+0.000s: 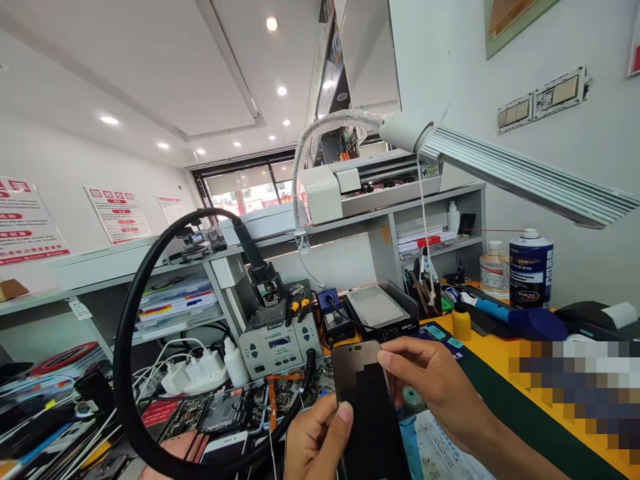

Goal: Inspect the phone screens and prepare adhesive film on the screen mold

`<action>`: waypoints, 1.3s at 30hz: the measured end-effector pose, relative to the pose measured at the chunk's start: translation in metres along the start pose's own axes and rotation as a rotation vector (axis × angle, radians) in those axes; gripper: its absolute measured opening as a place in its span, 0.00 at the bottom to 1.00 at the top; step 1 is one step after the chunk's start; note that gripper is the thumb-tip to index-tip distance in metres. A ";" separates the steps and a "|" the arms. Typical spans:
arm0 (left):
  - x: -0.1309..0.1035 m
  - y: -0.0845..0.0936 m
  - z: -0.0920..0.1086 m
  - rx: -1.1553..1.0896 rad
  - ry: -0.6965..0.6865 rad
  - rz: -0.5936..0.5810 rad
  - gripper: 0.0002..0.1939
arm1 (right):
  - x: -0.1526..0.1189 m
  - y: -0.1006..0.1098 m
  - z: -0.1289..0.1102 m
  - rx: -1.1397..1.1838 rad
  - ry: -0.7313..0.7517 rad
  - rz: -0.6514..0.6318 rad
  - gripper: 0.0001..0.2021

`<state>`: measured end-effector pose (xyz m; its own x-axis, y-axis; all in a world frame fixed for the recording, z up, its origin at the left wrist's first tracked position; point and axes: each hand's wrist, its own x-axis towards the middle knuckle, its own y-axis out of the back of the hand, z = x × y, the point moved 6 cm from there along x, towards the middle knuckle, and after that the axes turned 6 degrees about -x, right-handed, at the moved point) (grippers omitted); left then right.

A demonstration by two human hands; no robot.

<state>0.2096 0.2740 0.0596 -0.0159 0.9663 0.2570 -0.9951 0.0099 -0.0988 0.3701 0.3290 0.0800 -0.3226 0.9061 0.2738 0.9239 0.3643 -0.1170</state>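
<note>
hands hold phone; hose partly covers circuit boards.

The phone is mostly black, the mat dark green, the squat bottle yellow.

I watch through one head-worn camera — facing forward across the counter, left hand and right hand close below, ceiling upper left.
</note>
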 end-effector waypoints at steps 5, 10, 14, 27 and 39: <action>0.003 -0.004 -0.009 -0.169 0.128 -0.053 0.16 | 0.006 0.000 0.008 0.038 -0.102 0.022 0.12; 0.003 -0.005 -0.018 -0.269 0.210 -0.084 0.12 | 0.012 0.003 0.017 0.082 -0.176 0.002 0.11; 0.002 -0.004 -0.021 -0.320 0.235 -0.071 0.11 | 0.014 0.003 0.022 0.113 -0.208 -0.054 0.11; 0.012 0.021 -0.012 -0.322 0.114 0.165 0.12 | 0.001 -0.016 0.017 0.077 -0.212 -0.350 0.10; 0.010 0.024 -0.003 -0.127 0.019 0.184 0.16 | 0.000 -0.019 0.024 -0.152 -0.229 -0.323 0.14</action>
<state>0.1858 0.2851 0.0571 -0.1934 0.9594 0.2053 -0.9551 -0.1363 -0.2631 0.3473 0.3271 0.0594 -0.6224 0.7810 0.0519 0.7819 0.6174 0.0864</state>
